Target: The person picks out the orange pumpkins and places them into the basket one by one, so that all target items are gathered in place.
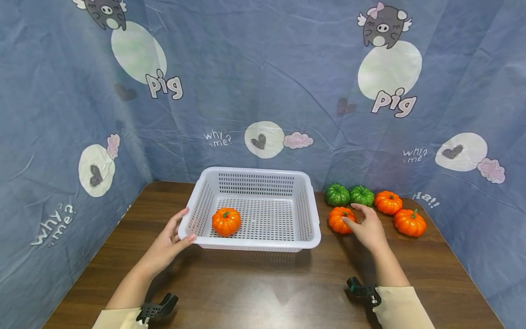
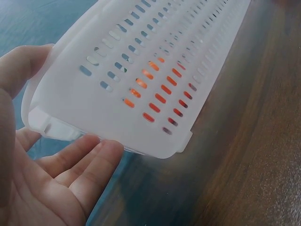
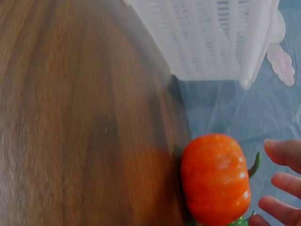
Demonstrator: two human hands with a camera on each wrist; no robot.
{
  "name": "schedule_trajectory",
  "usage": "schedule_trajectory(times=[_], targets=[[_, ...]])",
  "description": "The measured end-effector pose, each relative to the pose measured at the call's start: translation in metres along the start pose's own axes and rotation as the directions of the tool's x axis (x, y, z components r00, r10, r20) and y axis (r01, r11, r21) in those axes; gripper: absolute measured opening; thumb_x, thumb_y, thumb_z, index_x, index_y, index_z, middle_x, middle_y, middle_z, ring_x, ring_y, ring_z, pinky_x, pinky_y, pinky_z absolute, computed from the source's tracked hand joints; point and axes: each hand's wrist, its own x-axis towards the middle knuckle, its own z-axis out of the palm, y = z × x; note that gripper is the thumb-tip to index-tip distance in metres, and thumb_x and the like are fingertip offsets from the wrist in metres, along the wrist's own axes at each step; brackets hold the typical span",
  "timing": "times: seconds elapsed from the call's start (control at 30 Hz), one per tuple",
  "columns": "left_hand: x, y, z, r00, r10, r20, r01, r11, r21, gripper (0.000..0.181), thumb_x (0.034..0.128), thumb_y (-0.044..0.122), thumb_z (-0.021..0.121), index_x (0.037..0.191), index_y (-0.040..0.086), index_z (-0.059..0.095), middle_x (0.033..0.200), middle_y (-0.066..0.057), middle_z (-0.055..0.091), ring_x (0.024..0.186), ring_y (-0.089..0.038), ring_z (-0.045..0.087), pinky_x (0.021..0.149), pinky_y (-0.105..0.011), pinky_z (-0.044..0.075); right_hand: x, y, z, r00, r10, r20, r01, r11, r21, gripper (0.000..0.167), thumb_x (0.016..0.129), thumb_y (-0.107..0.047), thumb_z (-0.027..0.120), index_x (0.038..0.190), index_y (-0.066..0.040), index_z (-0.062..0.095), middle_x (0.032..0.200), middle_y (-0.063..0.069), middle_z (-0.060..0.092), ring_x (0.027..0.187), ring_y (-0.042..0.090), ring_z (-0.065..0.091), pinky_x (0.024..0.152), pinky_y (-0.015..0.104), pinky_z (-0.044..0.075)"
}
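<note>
Orange pumpkin, upright, just below right grip

One table, one white basket. Four orange pumpkins: one inside the basket, three toward the table's right edge. Two green pumpkins near the far right corner. Two black wrist devices.

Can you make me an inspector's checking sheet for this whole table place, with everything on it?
Surface: brown table, wood-grain look.
Job's things: white basket with one orange pumpkin inside; to its right, a loose orange pumpkin, two green pumpkins and two more orange pumpkins.
Clutter: nothing seen.
Hands: left hand holds the basket's near left corner; right hand is beside the loose orange pumpkin, not gripping it.
Cables: nothing seen.
Surroundings: blue cloth with pig pictures.
</note>
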Motion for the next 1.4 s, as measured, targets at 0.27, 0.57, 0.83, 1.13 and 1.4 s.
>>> schedule_trajectory(times=[0.27, 0.57, 0.83, 1.13, 1.4], targets=[[0.0, 0.001, 0.0, 1.0, -0.005, -0.002, 0.005, 1.0, 0.003, 0.081, 0.0971, 0.009, 0.065, 0.159, 0.011, 0.012, 0.153, -0.032, 0.028, 0.127, -0.034, 0.048, 0.089, -0.016, 0.048, 0.001, 0.012, 0.0, 0.996, 0.034, 0.082, -0.036, 0.999, 0.019, 0.062, 0.091, -0.023, 0.075, 0.14, 0.004, 0.049, 0.138, 0.029, 0.047, 0.123, 0.046, 0.049, 0.101, 0.056, 0.042], [-0.001, 0.001, 0.0, 1.0, -0.015, -0.009, 0.015, 1.0, 0.011, 0.082, 0.0968, 0.01, 0.065, 0.159, 0.011, 0.012, 0.152, -0.031, 0.031, 0.126, -0.034, 0.049, 0.088, -0.015, 0.047, 0.002, 0.023, 0.005, 0.992, 0.042, 0.118, -0.045, 0.999, 0.022, 0.07, 0.089, -0.024, 0.078, 0.144, 0.005, 0.045, 0.14, 0.032, 0.047, 0.121, 0.047, 0.052, 0.099, 0.056, 0.043], [0.0, 0.0, 0.001, 1.0, -0.006, -0.009, 0.006, 1.0, 0.008, 0.082, 0.0967, 0.01, 0.065, 0.159, 0.011, 0.013, 0.151, -0.031, 0.032, 0.127, -0.039, 0.047, 0.089, -0.016, 0.048, 0.002, 0.027, 0.008, 0.987, 0.06, 0.151, -0.075, 0.992, 0.099, 0.073, 0.09, -0.024, 0.076, 0.146, 0.006, 0.041, 0.144, 0.032, 0.045, 0.126, 0.048, 0.05, 0.101, 0.056, 0.044], [0.0, 0.0, 0.0, 1.0, -0.012, -0.01, 0.012, 1.0, 0.004, 0.082, 0.0968, 0.01, 0.066, 0.159, 0.013, 0.012, 0.152, -0.03, 0.032, 0.129, -0.043, 0.044, 0.089, -0.015, 0.047, 0.003, 0.028, 0.008, 0.985, 0.069, 0.156, -0.09, 0.987, 0.13, 0.073, 0.09, -0.022, 0.076, 0.147, 0.005, 0.04, 0.146, 0.031, 0.043, 0.127, 0.048, 0.05, 0.102, 0.054, 0.044], [0.0, 0.0, 0.0, 1.0, -0.013, -0.011, 0.013, 1.0, 0.008, 0.082, 0.0968, 0.01, 0.066, 0.159, 0.013, 0.012, 0.151, -0.031, 0.032, 0.129, -0.043, 0.045, 0.089, -0.015, 0.047, 0.002, 0.027, 0.009, 0.986, 0.076, 0.147, -0.095, 0.988, 0.126, 0.072, 0.09, -0.022, 0.077, 0.146, 0.005, 0.041, 0.145, 0.031, 0.044, 0.126, 0.048, 0.051, 0.102, 0.055, 0.044]])
